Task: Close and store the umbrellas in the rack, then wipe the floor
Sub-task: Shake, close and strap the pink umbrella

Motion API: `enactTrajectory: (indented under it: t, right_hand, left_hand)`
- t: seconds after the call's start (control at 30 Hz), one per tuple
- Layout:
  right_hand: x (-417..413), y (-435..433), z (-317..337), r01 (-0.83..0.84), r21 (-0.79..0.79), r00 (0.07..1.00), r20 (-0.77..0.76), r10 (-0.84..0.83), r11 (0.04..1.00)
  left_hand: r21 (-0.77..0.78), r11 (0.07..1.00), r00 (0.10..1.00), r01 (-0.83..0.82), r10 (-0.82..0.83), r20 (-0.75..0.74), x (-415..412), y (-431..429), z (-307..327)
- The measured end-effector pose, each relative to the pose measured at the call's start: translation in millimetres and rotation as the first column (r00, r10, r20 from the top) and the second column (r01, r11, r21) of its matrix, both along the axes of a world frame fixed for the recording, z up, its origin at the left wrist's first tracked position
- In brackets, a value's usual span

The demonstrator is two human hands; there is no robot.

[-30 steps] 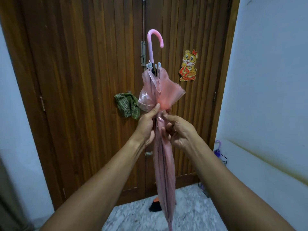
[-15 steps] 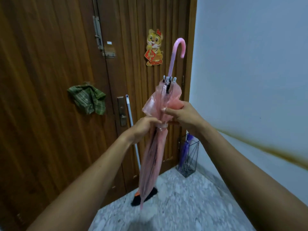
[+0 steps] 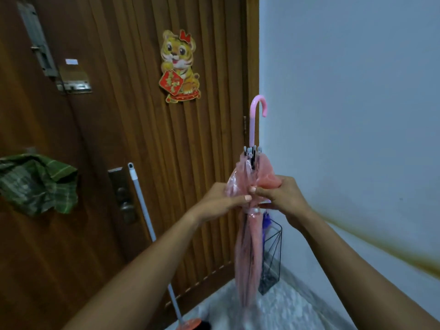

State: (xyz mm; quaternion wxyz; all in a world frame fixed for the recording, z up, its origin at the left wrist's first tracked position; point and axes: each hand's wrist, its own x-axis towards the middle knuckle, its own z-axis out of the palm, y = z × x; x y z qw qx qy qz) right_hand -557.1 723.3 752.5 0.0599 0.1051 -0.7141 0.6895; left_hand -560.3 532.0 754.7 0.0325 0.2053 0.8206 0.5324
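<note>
Half a second on, held lower in view, nearer the rack: closed pink umbrella [image 3: 247, 246], translucent crinkled plastic, hooked handle up. Gripped round the gathered canopy by left hand [image 3: 221, 198], thumb across; pinched just beside by right hand [image 3: 283, 196], fingers curled. Behind, black wire rack [image 3: 273, 248] with purple umbrella [image 3: 266, 219]; beyond, ribbed wooden door [image 3: 142, 163].

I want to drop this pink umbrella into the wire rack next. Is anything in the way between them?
Nothing visible. The pink umbrella hangs just in front of the wire rack in the corner. A purple umbrella already stands in it; the mop leans on the door, further left.
</note>
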Motion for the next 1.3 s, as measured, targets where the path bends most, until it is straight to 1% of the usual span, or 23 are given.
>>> enactTrajectory:
  t: [0.2,0.33,0.47,0.57,0.67,0.77,0.87,0.97,1.03,1.1,1.17,1.23,1.3]
  right_hand:
    - [-141.2,27.5,-22.4,0.045,0.033,0.999,0.003,-0.045,0.998]
    - [-226.6,41.8,-41.1,0.116,0.032,0.993,-0.023,-0.116,0.993]
    - [-312.0,57.4,-59.3,0.189,0.052,0.980,-0.068,-0.185,0.981]
    - [-368.4,68.8,-73.1,0.268,0.078,0.961,-0.095,-0.261,0.960]
    - [-418.0,79.0,-86.0,0.307,0.092,0.949,-0.107,-0.297,0.947]
    - [-465.6,93.5,-103.6,0.322,0.103,0.946,-0.083,-0.315,0.941]
    - [-510.9,106.4,-131.0,0.318,0.150,0.948,-0.051,-0.314,0.936]
    - [-554.9,115.7,-177.0,0.292,0.208,0.953,0.019,-0.302,0.933]
    - [-583.5,123.6,-219.6,0.263,0.236,0.951,0.100,-0.292,0.935]
    - [-608.4,132.8,-270.8,0.224,0.256,0.940,0.199,-0.278,0.940]
    - [-629.8,141.6,-329.7,0.207,0.300,0.925,0.250,-0.286,0.931]
    - [-644.2,148.2,-384.5,0.180,0.356,0.906,0.304,-0.296,0.917]
    - [-657.1,151.0,-431.2,0.130,0.402,0.885,0.366,-0.289,0.906]
  left_hand:
    - [0.062,0.993,0.995,-0.096,0.096,0.005,-132.9,36.4,-25.2]
    - [0.069,0.993,0.995,-0.098,0.098,-0.004,-225.2,52.9,-43.4]
    - [0.019,0.997,0.994,-0.069,0.070,-0.078,-322.8,68.1,-62.1]
    - [0.054,0.998,0.994,-0.035,0.040,-0.106,-389.3,79.0,-72.5]
    - [0.076,0.997,0.996,-0.019,0.025,-0.086,-449.2,92.4,-89.4]
    - [0.090,0.996,0.998,-0.023,0.027,-0.050,-494.8,107.4,-104.4]
    - [0.069,0.998,1.000,-0.009,0.010,-0.017,-537.3,121.2,-129.0]
    - [-0.046,0.999,0.997,-0.019,0.022,0.068,-578.6,134.6,-171.6]
    - [-0.110,0.994,0.985,0.010,0.009,0.170,-606.2,144.6,-210.0]
    - [-0.157,0.987,0.963,0.022,0.021,0.267,-632.2,154.0,-256.2]
    - [-0.192,0.981,0.939,0.018,0.050,0.341,-651.6,160.5,-307.1]
    - [-0.252,0.968,0.918,-0.002,0.101,0.383,-670.0,164.2,-368.1]
    - [-0.271,0.962,0.893,-0.010,0.130,0.430,-685.0,167.8,-422.8]
